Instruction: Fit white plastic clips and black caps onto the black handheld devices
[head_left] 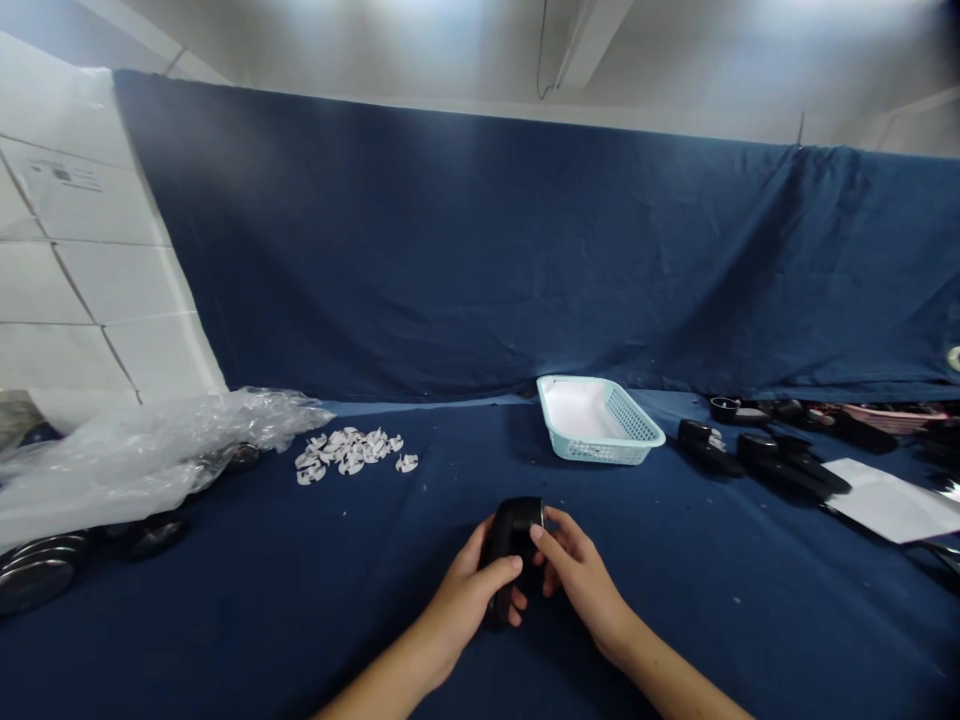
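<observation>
Both hands hold one black handheld device [511, 537] just above the blue cloth at bottom centre. My left hand [469, 595] wraps its body from the left, thumb across the front. My right hand [576, 570] touches its upper right end with the fingertips. A pile of several small white round pieces [347, 452] lies on the cloth to the far left of the hands. An empty light blue plastic basket [631, 430] stands behind the hands to the right.
Crumpled clear plastic sheet [142, 450] covers dark round parts [37, 575] at the left. Several more black devices [772, 458] and a white paper [889, 500] lie at the right. A blue cloth curtain [525, 250] backs the table; white boxes [75, 270] stand far left.
</observation>
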